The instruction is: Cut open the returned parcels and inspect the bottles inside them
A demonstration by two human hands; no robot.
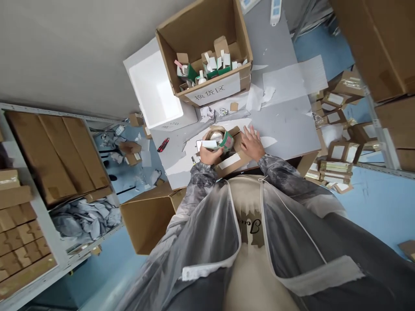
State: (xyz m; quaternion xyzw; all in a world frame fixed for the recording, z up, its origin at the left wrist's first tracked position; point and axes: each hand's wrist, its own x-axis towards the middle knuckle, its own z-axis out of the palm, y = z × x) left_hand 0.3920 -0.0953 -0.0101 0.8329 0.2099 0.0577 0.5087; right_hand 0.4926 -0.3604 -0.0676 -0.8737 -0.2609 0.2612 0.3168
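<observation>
My left hand (210, 154) is closed around a small green-and-white box (227, 141) with a pinkish patch. A white flap or card (208, 144) sticks out over the fingers; I cannot tell whether it belongs to the box. Below it lies an opened brown cardboard box (232, 165) with a white label, near the table's front edge. My right hand (252, 143) rests on this cardboard's right side, fingers spread. Behind the left hand, a round brown rim with something white inside (216, 135) is partly hidden.
A large carton (214, 93) holding several green boxes with white items stands at the back, beside a white bin (152, 93). A red-black cutter (163, 144) lies on the left of the grey table (285, 125). Parcels (337, 151) are piled at right; an open carton (147, 216) stands lower left.
</observation>
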